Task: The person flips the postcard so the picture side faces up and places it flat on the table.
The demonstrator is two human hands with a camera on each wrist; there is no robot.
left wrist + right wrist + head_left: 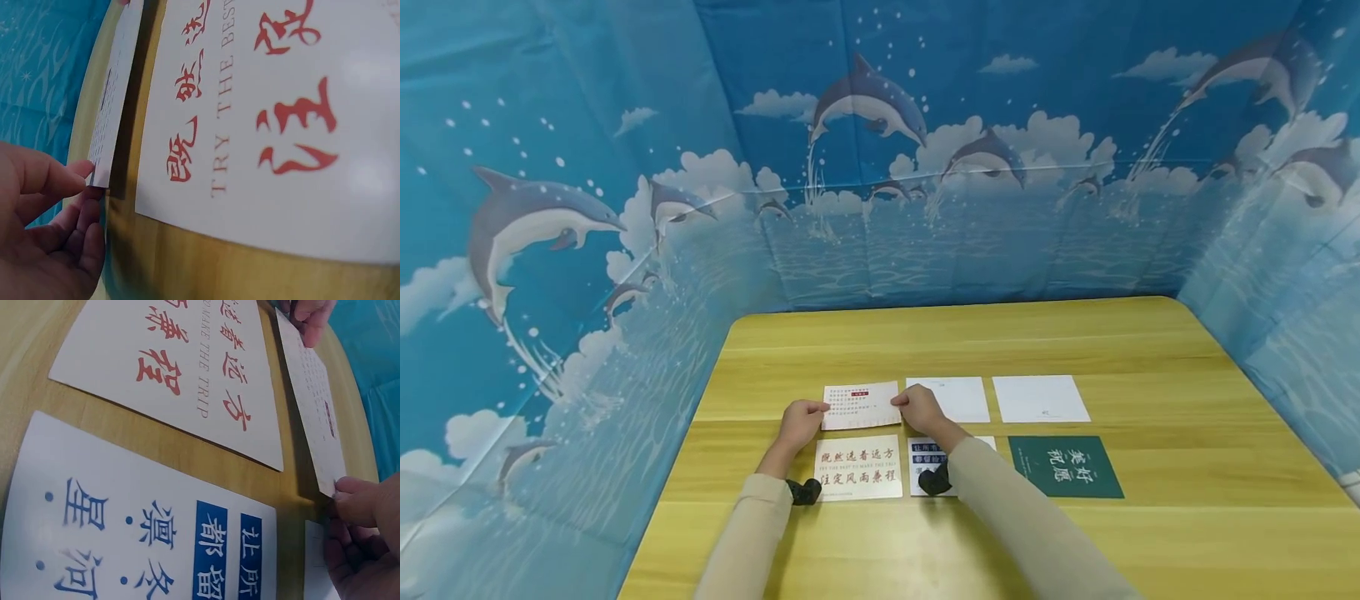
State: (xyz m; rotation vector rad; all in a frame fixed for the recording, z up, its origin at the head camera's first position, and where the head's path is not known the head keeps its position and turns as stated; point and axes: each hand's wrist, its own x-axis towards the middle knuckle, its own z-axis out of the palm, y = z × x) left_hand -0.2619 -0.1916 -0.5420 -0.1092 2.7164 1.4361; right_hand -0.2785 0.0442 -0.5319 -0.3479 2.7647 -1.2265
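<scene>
Both hands hold one white card (pixel 859 406) with small dark lines of text and a red block. The left hand (pixel 801 422) pinches its left edge between thumb and fingers, and the right hand (pixel 922 410) pinches its right edge. In the left wrist view the held card (pixel 117 94) is tilted, with a shadow beside it on the table. Just in front lies a card with large red characters (pixel 859 468). Under the right forearm is a card with blue blocks and characters (pixel 144 537), partly hidden in the head view.
Beyond the right hand lie a white card (pixel 958 400), partly covered by that hand, and another white card (pixel 1041 398). A dark green card (pixel 1066 467) lies to the right. The yellow wooden table (pixel 955 342) meets a blue dolphin-print curtain (pixel 865 233).
</scene>
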